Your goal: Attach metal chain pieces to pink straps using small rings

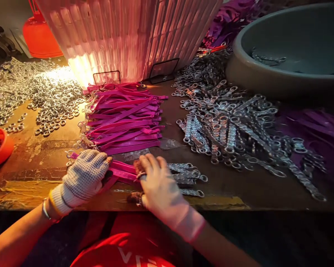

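My left hand (85, 180), in a white dotted glove, is closed over the left part of a few bright pink straps (124, 172) near the table's front edge. At the right ends of these straps is my right hand (160, 185), slightly blurred, with a pale glove and brown coverings on the thumb and forefinger. Its fingers curl downward, and what lies beneath them is hidden. Several twisted silver links with ring ends (187, 174) stick out to the right from under that hand. Just beyond both hands lies a thick row of pink straps (128, 120), with metal pieces at their left ends.
Silver rings (54, 100) are heaped at the left, beside an orange bowl (2, 148). Twisted metal links (228, 126) pile up at the right before a large grey basin (239, 48). A ribbed translucent panel (122, 37) stands behind the straps, and a red lamp (41, 37) hangs back left.
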{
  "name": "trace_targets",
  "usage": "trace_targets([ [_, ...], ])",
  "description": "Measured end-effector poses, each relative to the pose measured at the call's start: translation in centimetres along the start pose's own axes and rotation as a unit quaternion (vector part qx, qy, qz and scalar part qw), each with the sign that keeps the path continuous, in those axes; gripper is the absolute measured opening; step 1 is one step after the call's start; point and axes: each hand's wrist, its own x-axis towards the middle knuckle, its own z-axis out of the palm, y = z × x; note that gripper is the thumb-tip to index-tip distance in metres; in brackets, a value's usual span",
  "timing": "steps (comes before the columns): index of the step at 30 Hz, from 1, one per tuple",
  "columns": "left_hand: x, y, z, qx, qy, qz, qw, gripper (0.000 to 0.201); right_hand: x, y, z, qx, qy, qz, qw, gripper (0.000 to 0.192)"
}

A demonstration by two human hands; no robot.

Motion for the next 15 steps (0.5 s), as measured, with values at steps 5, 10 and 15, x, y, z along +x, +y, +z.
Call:
trace_targets([
  [5, 1.8, 1.2, 1.9, -0.069, -0.052, 0.018, 0.996, 0.046, 2.0, -1.1, 1.7, -0.012, -0.022, 0.0, 1.0, 0.035],
  [10, 3.2, 0.6, 1.7, -0.051, -0.137, -0.016, 0.989, 0.029, 0.9, 1.4, 1.3, -0.002, -0.038, -0.037, 0.999, 0.024],
  [15, 3.4, -0.1, 0.8, -0.063, -0.195, -0.015, 0.979, 0.038, 0.2, 3.6, 0.4, 0.035, -0.061, -0.056, 0.996, 0.058],
])
